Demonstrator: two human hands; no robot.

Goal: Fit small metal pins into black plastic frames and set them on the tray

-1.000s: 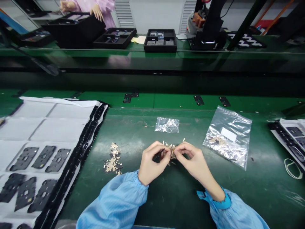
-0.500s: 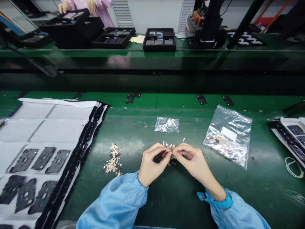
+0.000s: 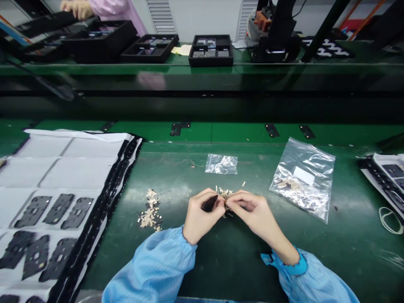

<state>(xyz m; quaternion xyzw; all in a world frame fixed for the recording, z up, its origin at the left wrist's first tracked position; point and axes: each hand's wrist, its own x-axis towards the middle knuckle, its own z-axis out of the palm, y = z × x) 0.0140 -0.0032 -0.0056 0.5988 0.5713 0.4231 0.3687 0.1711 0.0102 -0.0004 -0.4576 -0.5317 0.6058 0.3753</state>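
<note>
Pinching away over the table, the left hand closes its fingers on a black strip, the right hand nips tan bits between its fingers just beside it.

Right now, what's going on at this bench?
A person's left hand holds a small black piece while the right hand pinches tan bits beside it, above a green mat. More tan bits lie to the left, near black plates on a white sheet; a plastic bag lies right. A co-worker works farther back.
</note>
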